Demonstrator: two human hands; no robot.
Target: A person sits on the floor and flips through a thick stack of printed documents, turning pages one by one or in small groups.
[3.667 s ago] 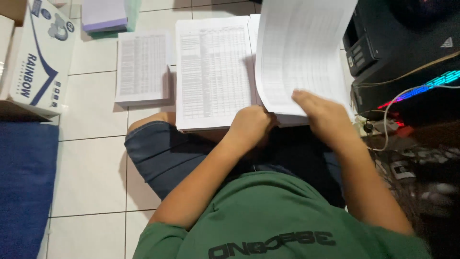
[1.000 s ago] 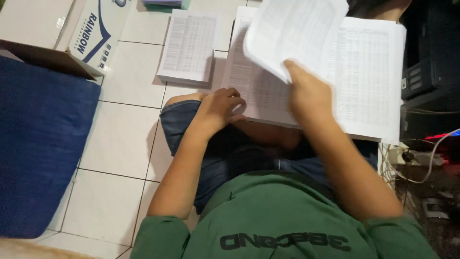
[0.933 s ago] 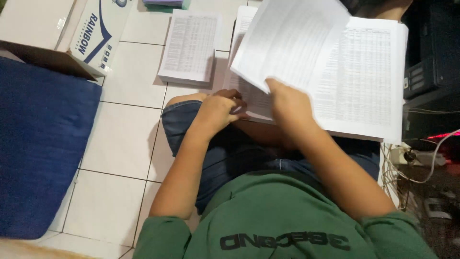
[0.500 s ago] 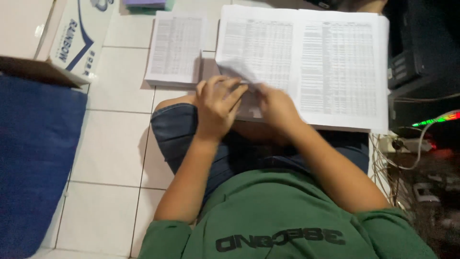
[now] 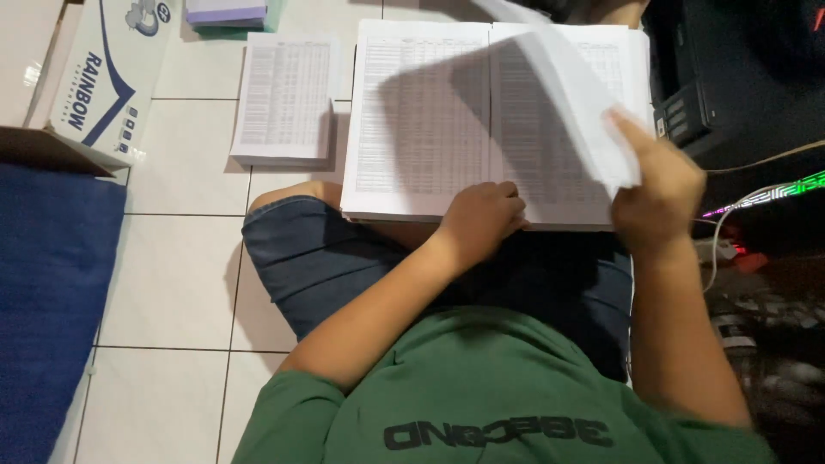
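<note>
I see the right hand (image 5: pixel 657 193) pinching one loose sheet (image 5: pixel 559 94) by its lower corner, lifted over the open stack of printed pages (image 5: pixel 421 120) resting on the lap. The left hand (image 5: pixel 481 219) lies flat on the stack's near edge. The sheet looks thin, floppy, easily creased — I'd grip at a corner, lightly.

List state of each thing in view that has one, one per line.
Right hand: raised, pinching the lifted sheet.
Lifted sheet: mid-turn, curled above the stacks.
Left hand: flat on the big paper stacks' near edge.
Big paper stacks: side by side, printed face up.
Small stack: squared, on the floor.
Cardboard box: lying on its side.
</note>
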